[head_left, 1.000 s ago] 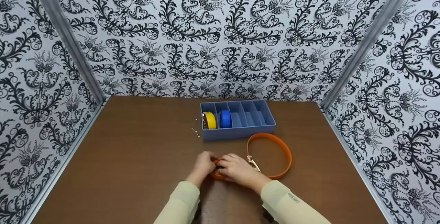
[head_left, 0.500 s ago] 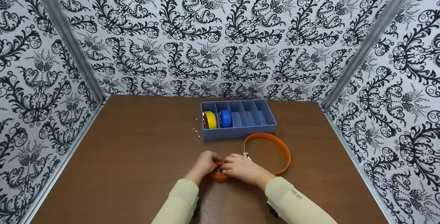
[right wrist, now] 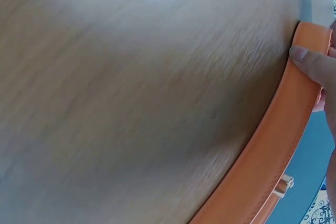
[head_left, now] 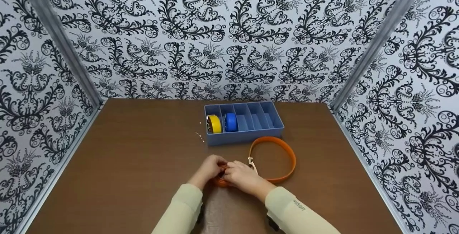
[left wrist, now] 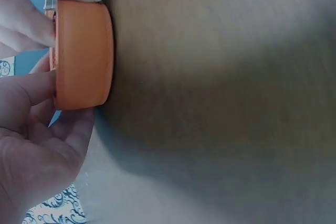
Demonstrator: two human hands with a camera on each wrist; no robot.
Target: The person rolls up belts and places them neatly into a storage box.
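An orange belt lies on edge on the table, partly wound into a coil (head_left: pixel 220 182) between the two hands. My left hand (head_left: pixel 209 167) grips the coil's left side, fingers reaching round it and into its top in the left wrist view. The right hand (head_left: pixel 244 178) pinches the band (right wrist: pixel 302 85) where it meets the coil, thumb on the near face. From there the unwound length makes a wide loop (head_left: pixel 292 155) to the right. A gold-coloured buckle (head_left: pixel 253 165) stands just beyond the right hand. The coil's middle is mostly covered by fingers.
Behind the hands stands a blue-grey divided box (head_left: pixel 244 137). A yellow roll (head_left: pixel 216 123) and a blue roll (head_left: pixel 231 122) sit in its two leftmost compartments. Small bright specks (head_left: pixel 199 137) mark the brown table left of it. Patterned walls enclose the table.
The loop and its buckle have shifted slightly left, closer to the coil. Both hands stay at the coil, their fingers changing position slightly. The head view has swung a little.
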